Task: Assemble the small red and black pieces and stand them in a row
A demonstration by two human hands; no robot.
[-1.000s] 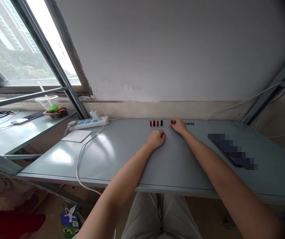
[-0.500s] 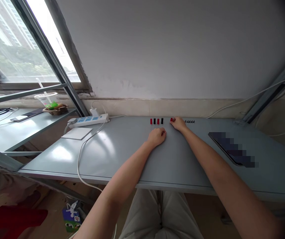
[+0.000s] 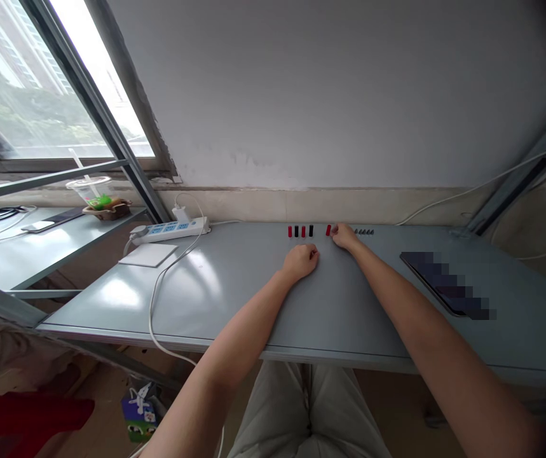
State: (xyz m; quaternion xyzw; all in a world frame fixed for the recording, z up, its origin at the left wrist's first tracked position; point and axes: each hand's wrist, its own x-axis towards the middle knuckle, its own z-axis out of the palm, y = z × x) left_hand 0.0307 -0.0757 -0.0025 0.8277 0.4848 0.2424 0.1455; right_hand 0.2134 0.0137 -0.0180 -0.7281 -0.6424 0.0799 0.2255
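Right hand relaxed, empty, just beside red peg: light, stiff, pinch sides. Left hand open, empty, near peg.

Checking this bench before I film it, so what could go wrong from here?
The right hand is right beside a red upright piece, so a small slip might tip it over. The row of red and black pieces stands closely spaced, so one falling could knock into its neighbours. The left hand rests just in front of that row, and a careless forward move might hit it.
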